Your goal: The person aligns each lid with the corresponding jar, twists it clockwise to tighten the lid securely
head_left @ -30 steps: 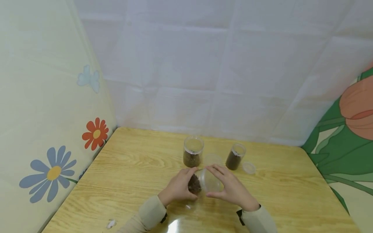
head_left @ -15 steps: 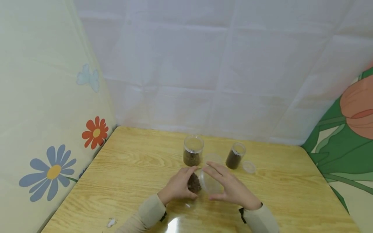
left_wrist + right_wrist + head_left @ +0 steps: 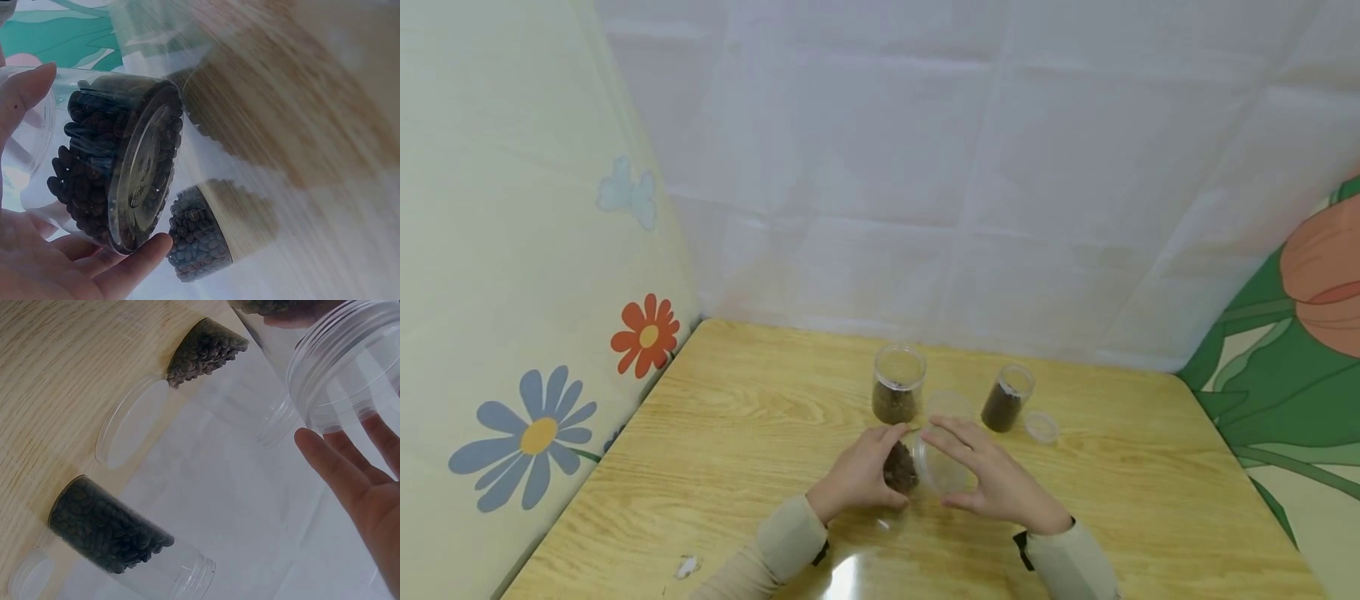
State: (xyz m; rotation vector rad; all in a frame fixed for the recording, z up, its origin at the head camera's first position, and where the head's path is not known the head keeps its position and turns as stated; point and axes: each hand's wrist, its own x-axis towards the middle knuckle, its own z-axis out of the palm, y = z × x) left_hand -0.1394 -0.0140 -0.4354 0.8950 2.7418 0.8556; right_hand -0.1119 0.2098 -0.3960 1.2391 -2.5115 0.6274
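A clear jar of dark beans (image 3: 94, 156) is held tilted on its side above the table, its base toward the left in the head view. My left hand (image 3: 859, 473) grips it, thumb on one side and fingers under the other. At the jar's mouth is a clear round lid (image 3: 943, 467), beside a ridged neck (image 3: 306, 381). My right hand (image 3: 996, 479) is curved around the lid's rim, thumb near and fingers far. In the right wrist view its fingertips (image 3: 304, 439) are right at the rim.
Behind the hands stands a wide uncovered jar partly filled with beans (image 3: 895, 400), a large lid (image 3: 134, 425) lying beside it. To the right are a narrower uncovered jar of dark beans (image 3: 1002, 407) and a small lid (image 3: 1042, 427). A white scrap (image 3: 687, 567) lies front left.
My right thumb has shifted slightly right along the lid's near side, and the right fingers have turned a little around its rim. My left hand keeps its grip on the jar.
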